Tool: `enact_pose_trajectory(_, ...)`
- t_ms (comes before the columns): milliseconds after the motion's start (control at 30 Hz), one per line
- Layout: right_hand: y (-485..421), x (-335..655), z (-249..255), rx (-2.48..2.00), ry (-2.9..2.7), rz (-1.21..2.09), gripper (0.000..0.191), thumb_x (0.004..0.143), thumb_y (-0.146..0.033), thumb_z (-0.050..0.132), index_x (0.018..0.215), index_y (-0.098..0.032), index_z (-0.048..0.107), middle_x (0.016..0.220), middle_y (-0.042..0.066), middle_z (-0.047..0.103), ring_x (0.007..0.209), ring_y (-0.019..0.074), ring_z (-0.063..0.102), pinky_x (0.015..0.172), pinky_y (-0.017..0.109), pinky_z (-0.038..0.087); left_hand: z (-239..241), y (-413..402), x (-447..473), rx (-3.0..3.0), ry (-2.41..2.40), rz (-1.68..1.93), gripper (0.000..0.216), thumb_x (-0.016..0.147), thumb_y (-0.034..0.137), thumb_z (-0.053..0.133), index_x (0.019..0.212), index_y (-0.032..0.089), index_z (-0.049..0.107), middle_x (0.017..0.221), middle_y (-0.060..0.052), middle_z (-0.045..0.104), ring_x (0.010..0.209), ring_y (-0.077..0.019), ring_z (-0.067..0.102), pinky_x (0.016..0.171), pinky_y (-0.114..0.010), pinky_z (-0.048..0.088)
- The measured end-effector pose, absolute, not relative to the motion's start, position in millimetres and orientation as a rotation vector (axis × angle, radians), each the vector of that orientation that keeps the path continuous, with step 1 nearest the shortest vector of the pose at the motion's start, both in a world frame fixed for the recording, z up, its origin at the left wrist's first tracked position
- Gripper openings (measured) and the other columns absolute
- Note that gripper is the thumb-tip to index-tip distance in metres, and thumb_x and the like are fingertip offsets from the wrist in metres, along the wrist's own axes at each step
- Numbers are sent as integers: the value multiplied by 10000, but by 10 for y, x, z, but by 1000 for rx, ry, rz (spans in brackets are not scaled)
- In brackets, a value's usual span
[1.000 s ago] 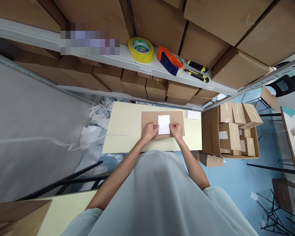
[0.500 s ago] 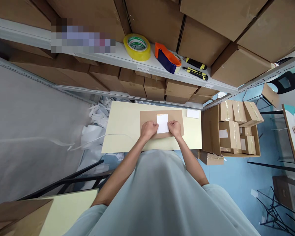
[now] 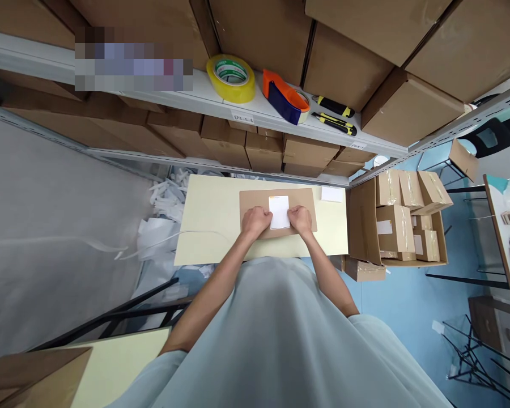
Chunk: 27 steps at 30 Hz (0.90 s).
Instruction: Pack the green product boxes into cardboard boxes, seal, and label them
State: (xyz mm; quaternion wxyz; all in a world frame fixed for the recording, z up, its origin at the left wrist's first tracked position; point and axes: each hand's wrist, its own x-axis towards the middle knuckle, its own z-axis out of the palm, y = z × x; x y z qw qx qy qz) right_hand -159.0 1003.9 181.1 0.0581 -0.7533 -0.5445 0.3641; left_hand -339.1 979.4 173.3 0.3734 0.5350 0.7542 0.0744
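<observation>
A white card lies flat on a brown cardboard sheet in the middle of a pale table; the card is a little longer than it is wide, its long axis running straight away from the person, its short edges near and far; the sheet beneath lies the other way, long axis across the table; the left hand sits at the card's near left edge and the right hand at its near right edge, both touching it, fingers curled in with knuckles up; whether they pinch the card or only press on it cannot be made out; a second white slip lies on the table just right of the sheet; on the shelf beyond are a yellow tape roll, a tape dispenser and two knives; an open box of small parcels stands right of the table.
</observation>
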Motion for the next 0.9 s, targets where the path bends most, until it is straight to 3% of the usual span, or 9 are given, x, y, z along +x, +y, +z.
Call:
enact_pose_trajectory(400,10080,-1526,1775,-2260,-1798,1074,135,946,-182,680,946,-194,814,1035,122,840,1016,278,781,935,329,564,1765,9725,-3352,1516,1980,100,291,969,348,589,942,163,812,1083,-227,814,1044,-388,750,913,-446,557)
enact_pose_trajectory(467,10050,-1498,1768,-2187,-1867,1052,164,959,-179,668,1041,-189,809,1059,112,831,1049,271,768,974,340,570,1767,9673,-3357,1557,2009,130,303,971,353,612,1066,143,809,1125,-229,803,1091,-394,742,955,-464,573)
enact_pose_trajectory(533,9977,-1478,1736,-1980,-2052,943,263,991,-216,657,1217,-170,784,1218,136,805,1185,281,729,1079,379,554,1752,9601,-3354,1707,1970,240,386,994,364,607,1246,127,778,1273,-232,775,1233,-397,703,1058,-486,561)
enact_pose_trajectory(633,9811,-1450,1638,-1577,-2424,702,509,1065,-317,609,1536,-127,633,1643,198,574,1534,334,514,1272,483,435,1673,9471,-3336,2050,1748,408,564,1067,381,505,1566,142,616,1644,-202,584,1582,-386,465,1280,-542,406)
enact_pose_trajectory(700,9701,-1409,1561,-1466,-2594,597,602,1118,-349,524,1677,-127,488,1796,166,375,1678,342,316,1353,523,322,1582,9382,-3338,2173,1633,407,627,1101,387,426,1687,173,492,1771,-149,439,1695,-372,289,1359,-586,270)
enact_pose_trajectory(800,9599,-1283,1477,-1473,-2698,510,619,1171,-354,386,1754,-147,361,1840,101,285,1731,321,187,1402,533,205,1438,9272,-3394,2192,1628,352,661,1123,403,361,1743,176,400,1801,-114,376,1715,-374,238,1390,-606,178)
enact_pose_trajectory(900,9581,-1130,1455,-1503,-2708,476,613,1186,-352,329,1774,-179,319,1835,70,291,1734,309,185,1407,541,189,1345,9212,-3471,2184,1665,347,668,1130,391,333,1754,155,367,1806,-109,356,1716,-381,232,1396,-609,162)
